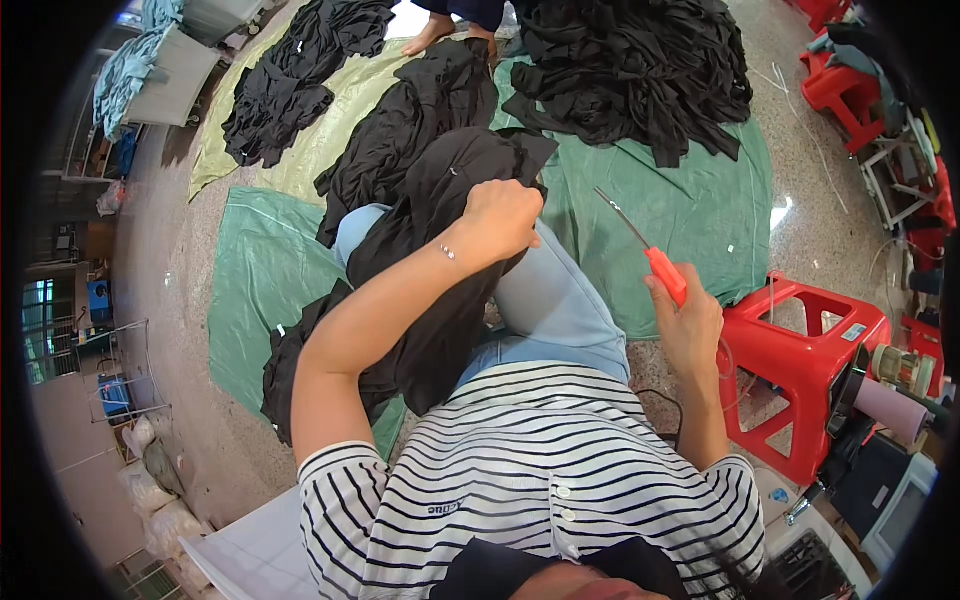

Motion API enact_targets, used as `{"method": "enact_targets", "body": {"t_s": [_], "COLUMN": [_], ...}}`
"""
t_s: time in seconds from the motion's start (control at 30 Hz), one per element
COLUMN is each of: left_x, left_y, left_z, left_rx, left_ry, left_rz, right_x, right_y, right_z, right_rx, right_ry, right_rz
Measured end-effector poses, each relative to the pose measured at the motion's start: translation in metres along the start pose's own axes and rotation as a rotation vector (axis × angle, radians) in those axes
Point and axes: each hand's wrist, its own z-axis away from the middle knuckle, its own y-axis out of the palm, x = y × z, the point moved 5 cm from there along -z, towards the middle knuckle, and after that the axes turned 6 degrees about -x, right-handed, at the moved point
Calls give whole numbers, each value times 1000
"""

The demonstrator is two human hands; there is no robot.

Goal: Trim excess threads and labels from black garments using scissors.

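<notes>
A dark black garment (440, 190) lies bunched over my lap and my left thigh. My left hand (500, 215) is closed in a fist on its upper part, above my knees. What the fingertips pinch is hidden. In my right hand (692, 325), to the right of my lap, is a red-handled tool (663, 272) with a thin metal shaft. Its tip points up and to the left, apart from the cloth. The fingers wrap round the red handle.
Piles of black garments (630, 70) lie ahead on green sheeting (680, 210) and yellowish sheeting (215, 150). Another person's bare feet (430, 35) are beyond. A red plastic stool (800, 350) with equipment stands at my right. More black cloth (285, 375) lies at my left.
</notes>
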Motion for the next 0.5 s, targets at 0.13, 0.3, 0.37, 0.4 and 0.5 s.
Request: {"method": "enact_targets", "body": {"t_s": [0.13,0.3,0.37,0.4,0.5], "left_x": [16,40,46,45,47], "left_y": [-5,-16,-12,-14,-14], "left_z": [-10,-19,-17,-16,-23], "left_rx": [87,97,183,165,142], "left_ry": [126,-146,-262,-260,-208], "left_rz": [321,1264,1181,1092,922], "right_x": [-3,2,11,15,37], "right_y": [-4,-3,-3,-4,-5], "right_z": [3,4,6,7,12], "right_rx": [-31,-43,-8,-6,4], "right_ry": [42,24,-21,-26,-181], "right_rz": [-27,-66,-85,-86,-56]}}
